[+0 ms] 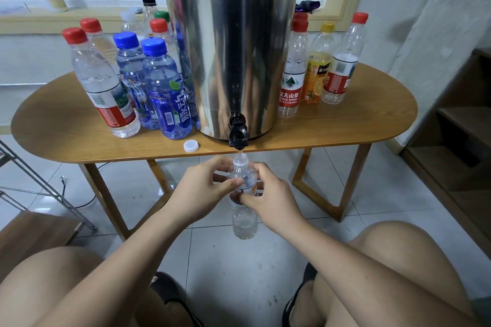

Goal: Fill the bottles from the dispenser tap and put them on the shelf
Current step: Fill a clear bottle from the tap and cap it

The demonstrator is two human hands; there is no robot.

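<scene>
A tall steel dispenser (233,42) stands on the wooden table (345,125), its black tap (238,135) jutting over the front edge. Directly under the tap I hold a clear uncapped bottle (244,220) upright, its mouth just below the spout. My left hand (204,188) grips the bottle's upper part from the left; my right hand (268,196) grips it from the right. Water sits in the bottle's lower part. A loose white cap (191,146) lies on the table left of the tap.
Several capped bottles with red and blue caps (162,87) crowd the table's left side; three more (318,66) stand on the right. A wooden shelf unit (457,125) is at the right wall, a metal rack (39,183) at the left. My knees frame the tiled floor below.
</scene>
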